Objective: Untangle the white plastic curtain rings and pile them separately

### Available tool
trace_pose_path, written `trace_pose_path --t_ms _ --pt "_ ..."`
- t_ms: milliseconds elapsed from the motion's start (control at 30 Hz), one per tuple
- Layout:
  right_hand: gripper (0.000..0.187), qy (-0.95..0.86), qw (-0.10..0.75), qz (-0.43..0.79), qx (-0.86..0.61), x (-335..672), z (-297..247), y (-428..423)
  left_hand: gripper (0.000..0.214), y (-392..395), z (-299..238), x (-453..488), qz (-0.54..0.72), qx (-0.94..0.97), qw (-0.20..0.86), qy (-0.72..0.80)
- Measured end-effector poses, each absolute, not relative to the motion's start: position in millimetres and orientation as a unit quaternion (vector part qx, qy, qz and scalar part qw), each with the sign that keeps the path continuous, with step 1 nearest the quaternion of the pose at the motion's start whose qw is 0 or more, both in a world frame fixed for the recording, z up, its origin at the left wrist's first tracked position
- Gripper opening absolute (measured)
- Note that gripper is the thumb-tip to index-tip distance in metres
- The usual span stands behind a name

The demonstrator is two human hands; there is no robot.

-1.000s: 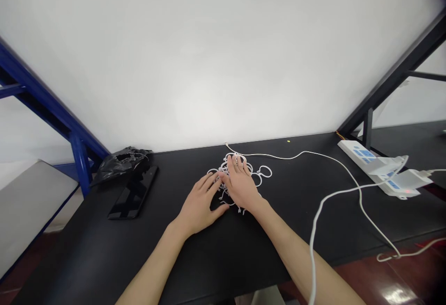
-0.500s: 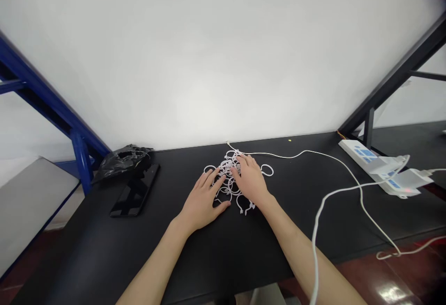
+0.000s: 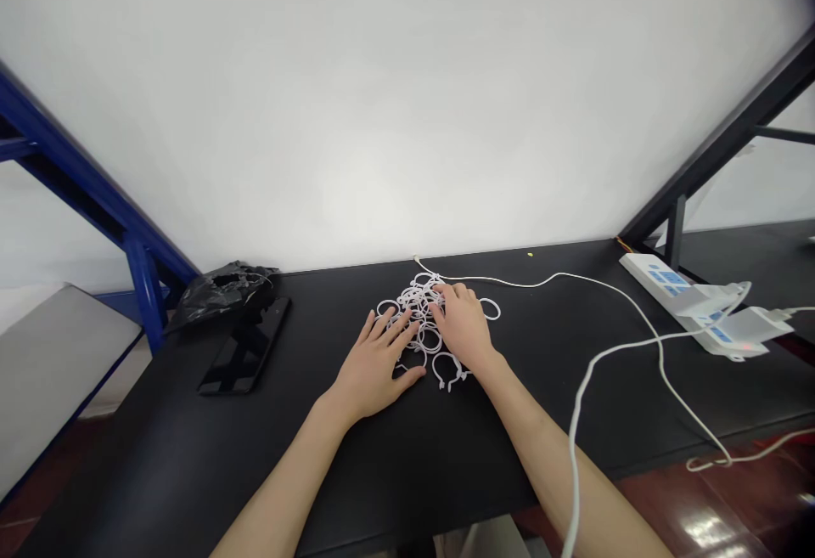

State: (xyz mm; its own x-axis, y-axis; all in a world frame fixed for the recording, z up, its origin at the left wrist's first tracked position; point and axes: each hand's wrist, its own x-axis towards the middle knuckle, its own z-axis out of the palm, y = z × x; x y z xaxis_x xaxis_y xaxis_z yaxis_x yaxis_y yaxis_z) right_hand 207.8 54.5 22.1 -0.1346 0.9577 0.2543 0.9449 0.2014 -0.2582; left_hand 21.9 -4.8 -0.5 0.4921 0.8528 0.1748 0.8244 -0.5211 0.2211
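Observation:
A loose heap of white plastic rings (image 3: 430, 338), some with a gap and small knobbed ends, lies on the black tabletop (image 3: 407, 465). My left hand (image 3: 375, 371) rests on the near left side of the heap, fingers spread and palm down. On the heap's right side lies my right hand (image 3: 463, 320), its fingers stretched forward and slightly bent over the rings. Neither hand visibly grips a ring. Several rings are partly hidden under the fingers, and one ring (image 3: 490, 309) shows just right of my right hand.
A black phone-like slab (image 3: 245, 350) and a crumpled black plastic bag (image 3: 220, 293) lie at the left. To the right, a white power strip (image 3: 668, 286) holds plugged-in adapters. A white cable (image 3: 592, 363) loops across the right side. A white wall (image 3: 407, 116) stands behind.
The rings under both hands have shifted slightly, and more of the heap shows between them. My left fingers have spread a little wider; my right hand has moved slightly to the right.

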Motion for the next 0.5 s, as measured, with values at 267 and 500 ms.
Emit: trace_pose_path --t_ms 267,500 --pt "0.037 -0.743 0.220 0.027 -0.631 209.8 19.3 56.8 0.070 -3.4 1.6 19.5 0.158 0.854 0.062 0.491" --pt "0.038 -0.723 0.264 0.037 -0.637 216.0 22.0 62.8 0.067 7.5 -0.1 -6.7 0.201 0.800 0.062 0.562"
